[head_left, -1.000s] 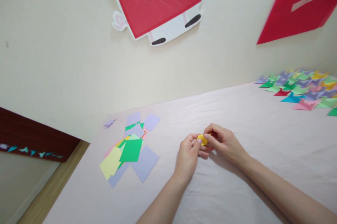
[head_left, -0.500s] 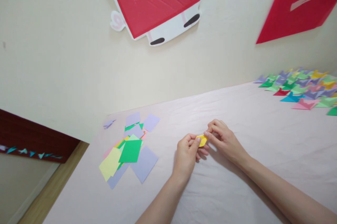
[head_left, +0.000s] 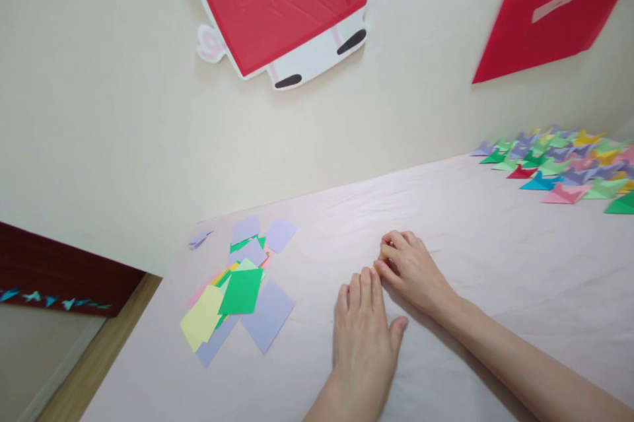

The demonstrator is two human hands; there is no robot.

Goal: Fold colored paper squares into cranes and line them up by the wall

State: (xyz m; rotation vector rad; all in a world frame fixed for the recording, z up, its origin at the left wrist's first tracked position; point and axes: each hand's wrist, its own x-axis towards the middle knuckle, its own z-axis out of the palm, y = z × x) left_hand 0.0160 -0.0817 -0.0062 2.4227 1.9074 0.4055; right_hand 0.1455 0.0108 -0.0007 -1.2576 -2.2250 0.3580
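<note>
Only a sliver of the folded yellow paper (head_left: 375, 268) shows, low on the pale sheet between my hands; the rest is hidden under my fingers. My left hand (head_left: 364, 329) lies palm down, its fingers stretched forward with the tips at the paper's near side and the thumb out to the right. My right hand (head_left: 411, 271) has its fingers curled, and the thumb and fingertips close on the paper's right end.
Loose coloured paper squares, with a green square (head_left: 241, 291) on top, lie spread to the left. Folded lavender pieces (head_left: 200, 239) sit at the table's far left corner. Rows of folded paper figures (head_left: 564, 193) stand at the far right by the wall (head_left: 307, 138).
My left hand has let go of its pinch on the yellow paper and turned palm down, fingers extended. The paper has gone down onto the sheet, mostly hidden. My right hand stays at its right end.
</note>
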